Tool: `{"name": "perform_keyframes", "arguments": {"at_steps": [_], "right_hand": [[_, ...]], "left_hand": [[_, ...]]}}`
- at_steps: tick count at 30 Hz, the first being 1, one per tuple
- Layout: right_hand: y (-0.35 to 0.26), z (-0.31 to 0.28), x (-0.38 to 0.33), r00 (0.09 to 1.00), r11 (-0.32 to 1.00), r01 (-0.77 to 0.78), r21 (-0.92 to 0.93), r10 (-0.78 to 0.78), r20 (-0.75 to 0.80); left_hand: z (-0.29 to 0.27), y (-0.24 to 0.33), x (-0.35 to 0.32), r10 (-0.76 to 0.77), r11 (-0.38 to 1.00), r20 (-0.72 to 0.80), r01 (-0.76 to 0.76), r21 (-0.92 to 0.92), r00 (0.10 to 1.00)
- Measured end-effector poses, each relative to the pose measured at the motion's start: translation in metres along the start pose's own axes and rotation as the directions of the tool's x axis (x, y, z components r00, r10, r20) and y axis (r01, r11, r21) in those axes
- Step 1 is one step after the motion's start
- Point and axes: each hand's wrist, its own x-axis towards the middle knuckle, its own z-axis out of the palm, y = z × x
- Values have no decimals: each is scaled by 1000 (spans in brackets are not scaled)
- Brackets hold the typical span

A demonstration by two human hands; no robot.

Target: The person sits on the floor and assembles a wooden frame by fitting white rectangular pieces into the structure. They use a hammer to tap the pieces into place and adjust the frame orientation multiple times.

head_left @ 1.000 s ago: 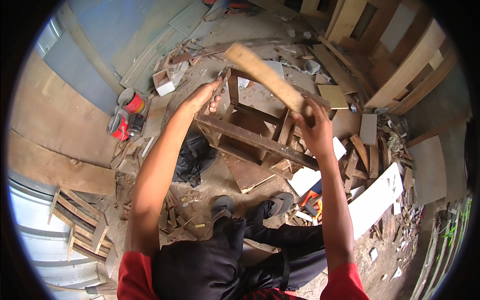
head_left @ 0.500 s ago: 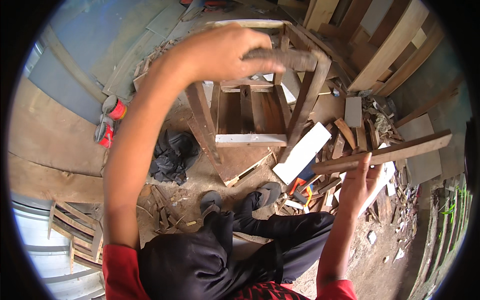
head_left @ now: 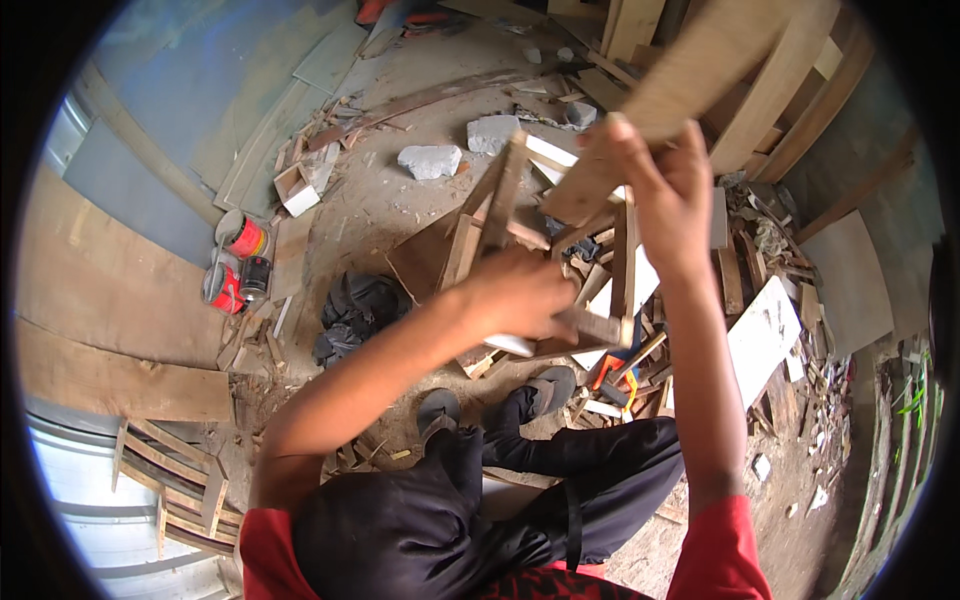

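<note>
A small wooden stool-like frame (head_left: 622,270) stands tilted in front of me. My left hand (head_left: 525,295) is closed round one of its bars, near the lower end, and is slightly blurred. Above the frame, my right hand (head_left: 668,195) pinches a flat wooden board (head_left: 715,65) between thumb and fingers. The board slants up to the right, smeared by motion, and its lower end overlaps the top of the frame in view. Whether board and frame touch, I cannot tell.
Two red paint tins (head_left: 240,233) and a dark can (head_left: 256,277) stand at left beside a black plastic bag (head_left: 360,305). Broken concrete lumps (head_left: 430,162) lie beyond the frame. Wood offcuts and a white panel (head_left: 765,335) pile up at right; tall planks lean at far right.
The frame has been turned and tipped over, coming nearer. My left hand has come down with it. My right hand has raised the board from the right to above the frame.
</note>
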Motion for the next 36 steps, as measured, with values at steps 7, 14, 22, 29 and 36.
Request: {"name": "perform_keyframes", "arguments": {"at_steps": [7,14,22,29,36], "right_hand": [[31,4,-33,996,996,-68,59,71,-49],[25,40,26,992,990,124,60,-125,5],[50,72,49,990,992,121,-21,-120,69],[58,28,44,931,996,-86,-15,86,356],[32,23,39,850,950,-172,-260,277,448]], "left_hand": [[0,-34,-13,-2,1000,-69,2,-4,998],[-29,-96,-60,-97,995,-560,76,-59,823],[-25,-68,-60,-417,906,-464,315,-283,781],[-2,-36,-32,-383,922,-520,286,-259,764],[-29,-32,-36,-607,727,-302,361,-584,735]]}}
